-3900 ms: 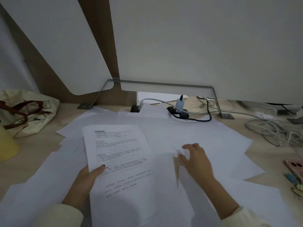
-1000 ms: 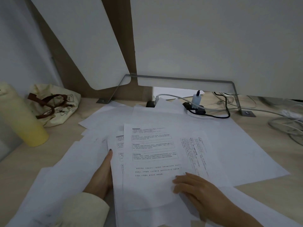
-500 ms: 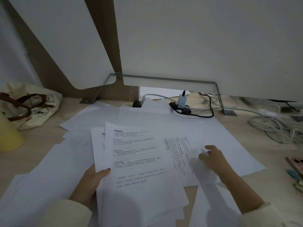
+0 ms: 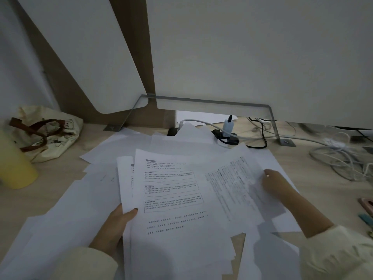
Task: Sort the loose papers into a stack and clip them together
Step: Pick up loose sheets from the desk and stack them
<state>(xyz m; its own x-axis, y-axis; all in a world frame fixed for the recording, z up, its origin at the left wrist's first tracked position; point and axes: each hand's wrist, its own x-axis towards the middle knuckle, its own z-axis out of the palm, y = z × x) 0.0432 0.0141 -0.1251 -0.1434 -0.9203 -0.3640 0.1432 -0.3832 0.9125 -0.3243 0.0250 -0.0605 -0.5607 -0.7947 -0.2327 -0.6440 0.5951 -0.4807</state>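
Wood desk (image 4: pixel 54 184); left hand (image 4: pixel 115 225) grips stack (image 4: pixel 171 201), right hand (image 4: pixel 276 184) pinches sheet (image 4: pixel 232 178).

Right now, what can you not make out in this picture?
Head view:
- Text on the top sheet: too small and blurred.
- Right hand: fingertips hidden by the hand itself, grip on the tilted sheet unclear.
- Yellow bottle: cut off by the left edge.
- Pink thing: cut off by the right edge.
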